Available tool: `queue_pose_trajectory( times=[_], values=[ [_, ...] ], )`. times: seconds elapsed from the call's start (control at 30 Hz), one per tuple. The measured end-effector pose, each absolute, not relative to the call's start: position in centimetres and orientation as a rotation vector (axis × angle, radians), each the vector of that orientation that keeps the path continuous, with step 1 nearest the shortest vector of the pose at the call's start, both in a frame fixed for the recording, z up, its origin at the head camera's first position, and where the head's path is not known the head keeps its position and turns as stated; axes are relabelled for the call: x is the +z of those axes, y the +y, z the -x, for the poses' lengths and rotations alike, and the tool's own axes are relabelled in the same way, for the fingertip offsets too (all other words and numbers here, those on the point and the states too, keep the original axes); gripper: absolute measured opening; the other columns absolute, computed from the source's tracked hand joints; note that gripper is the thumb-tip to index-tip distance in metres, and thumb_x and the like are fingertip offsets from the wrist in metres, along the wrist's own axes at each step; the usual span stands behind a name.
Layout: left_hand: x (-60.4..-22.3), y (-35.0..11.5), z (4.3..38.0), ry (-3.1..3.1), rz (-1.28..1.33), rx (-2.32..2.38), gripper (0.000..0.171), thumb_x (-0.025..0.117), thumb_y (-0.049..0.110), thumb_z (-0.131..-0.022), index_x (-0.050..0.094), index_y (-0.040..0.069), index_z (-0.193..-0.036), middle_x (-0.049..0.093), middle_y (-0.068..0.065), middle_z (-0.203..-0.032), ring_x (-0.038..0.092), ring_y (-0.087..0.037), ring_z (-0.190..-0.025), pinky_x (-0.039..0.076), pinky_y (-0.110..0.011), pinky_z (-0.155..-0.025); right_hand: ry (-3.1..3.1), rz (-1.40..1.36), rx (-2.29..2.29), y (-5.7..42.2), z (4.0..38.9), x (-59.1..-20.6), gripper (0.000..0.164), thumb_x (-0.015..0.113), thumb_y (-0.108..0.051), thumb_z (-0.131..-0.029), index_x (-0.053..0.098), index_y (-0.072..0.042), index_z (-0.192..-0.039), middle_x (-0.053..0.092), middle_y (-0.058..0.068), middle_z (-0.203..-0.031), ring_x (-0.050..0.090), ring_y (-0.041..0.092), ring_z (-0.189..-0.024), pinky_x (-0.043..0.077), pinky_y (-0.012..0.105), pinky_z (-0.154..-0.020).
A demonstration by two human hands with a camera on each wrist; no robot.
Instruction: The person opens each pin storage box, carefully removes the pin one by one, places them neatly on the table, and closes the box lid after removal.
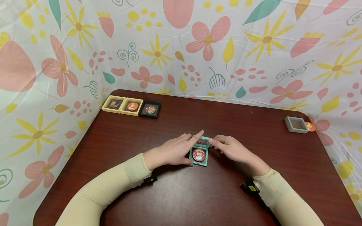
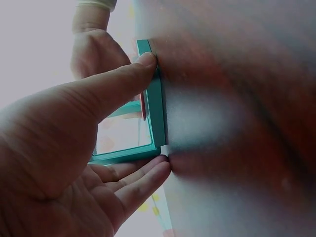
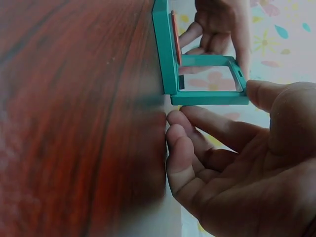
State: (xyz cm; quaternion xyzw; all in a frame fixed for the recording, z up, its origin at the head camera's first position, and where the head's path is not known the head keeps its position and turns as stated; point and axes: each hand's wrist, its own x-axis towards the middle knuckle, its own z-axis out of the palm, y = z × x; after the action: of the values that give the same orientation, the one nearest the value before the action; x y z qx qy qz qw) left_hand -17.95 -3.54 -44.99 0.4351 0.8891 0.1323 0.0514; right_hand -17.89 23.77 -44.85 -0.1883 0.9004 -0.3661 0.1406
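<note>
A teal square case (image 1: 205, 160) lies on the table before me, its windowed lid (image 3: 212, 98) standing up at about a right angle to the base. A round red badge (image 1: 199, 154) with a pale figure sits in the base. My left hand (image 1: 176, 150) holds the case from the left; in the left wrist view its thumb rests on the base's edge and the other fingers lie behind the hinge side. My right hand (image 1: 234, 150) is at the lid's right side, thumb on the lid's free edge and curled fingers behind it.
At the back left, two cream frames (image 1: 122, 110) and a black frame (image 1: 155, 115) stand in a row, each with a round badge inside. Far right, a grey frame (image 1: 290, 125) lies beside an orange badge (image 1: 310, 126) near the table's edge. Flower-patterned cloth (image 1: 175, 75) surrounds the table.
</note>
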Motion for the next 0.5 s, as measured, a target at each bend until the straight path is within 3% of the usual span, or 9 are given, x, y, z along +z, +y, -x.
queue_pose_trajectory(
  times=[0.17, 0.3, 0.5],
  values=[
    [-45.0, -3.6, 18.0, 2.702, -1.317, 0.414, 0.13, 0.082, 0.055, -0.072, -0.01, 0.023, -0.158, 0.048, -0.007, -0.129, 0.046, -0.02, -0.117, 0.048, -0.034, -0.089, 2.684, 0.551, -1.049, 23.9, 17.9, -44.7, 0.039, 0.05, -0.06, -0.097, 0.067, -0.029, -0.113, 0.064, -0.007, -0.097, 0.058, 0.013, -0.087, 0.047, 0.038, -0.075],
    [-44.9, -3.6, 18.0, 2.694, -1.299, 0.417, 0.129, 0.081, 0.056, -0.073, -0.01, 0.023, -0.158, 0.047, -0.008, -0.134, 0.044, -0.022, -0.123, 0.048, -0.034, -0.09, 2.767, 0.545, -1.071, 23.8, 17.6, -44.2, 0.047, 0.054, -0.06, -0.095, 0.062, -0.027, -0.127, 0.061, -0.01, -0.116, 0.057, 0.013, -0.099, 0.047, 0.041, -0.082],
    [-44.9, -3.5, 18.0, 2.712, -1.264, 0.398, 0.131, 0.082, 0.057, -0.071, -0.01, 0.021, -0.158, 0.047, -0.008, -0.132, 0.043, -0.023, -0.122, 0.048, -0.034, -0.088, 2.953, 0.654, -1.121, 23.0, 16.8, -43.5, 0.037, 0.062, -0.05, -0.094, 0.059, -0.027, -0.123, 0.059, -0.011, -0.103, 0.056, 0.008, -0.087, 0.05, 0.038, -0.072]
  ],
)
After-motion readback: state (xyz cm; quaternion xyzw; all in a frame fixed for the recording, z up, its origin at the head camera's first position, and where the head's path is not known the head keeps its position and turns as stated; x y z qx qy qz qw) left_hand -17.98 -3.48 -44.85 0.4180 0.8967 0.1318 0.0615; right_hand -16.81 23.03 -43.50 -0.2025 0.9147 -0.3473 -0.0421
